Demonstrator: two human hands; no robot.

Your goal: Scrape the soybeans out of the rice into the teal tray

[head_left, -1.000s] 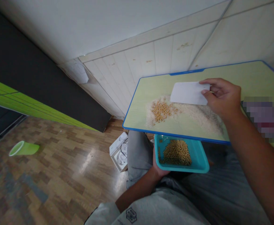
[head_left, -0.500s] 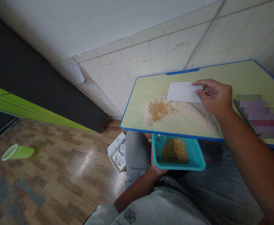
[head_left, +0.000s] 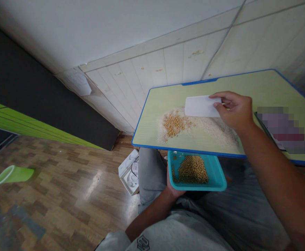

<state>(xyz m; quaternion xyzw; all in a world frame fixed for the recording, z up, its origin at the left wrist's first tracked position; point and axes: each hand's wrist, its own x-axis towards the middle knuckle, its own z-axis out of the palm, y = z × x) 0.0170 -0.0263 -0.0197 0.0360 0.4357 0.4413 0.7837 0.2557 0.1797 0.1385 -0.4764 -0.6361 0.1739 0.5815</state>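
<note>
My right hand (head_left: 237,111) pinches the right end of a flat white card (head_left: 201,106), which it holds over the table (head_left: 160,97). Below and left of the card lies a heap of yellow soybeans (head_left: 173,125) amid pale grains that look like rice (head_left: 212,129). A band of these grains runs rightward under the card and hand. Just below the table's front edge, my left hand (head_left: 175,191) grips a turquoise plastic tray (head_left: 216,174) by its left side, its fingers mostly hidden beneath. Soybeans (head_left: 194,170) are piled inside the tray.
At the table's right lies a blurred-out flat item (head_left: 283,127). On the wooden floor, an open white box (head_left: 130,174) with a cable stands by my leg, and a green bin (head_left: 15,175) lies on its side farther left. A panelled wall (head_left: 152,69) backs the table.
The whole view has shifted slightly. My right hand and the card sit marginally lower relative to the table. My left hand keeps its hold on the tray, and the heaps look the same.
</note>
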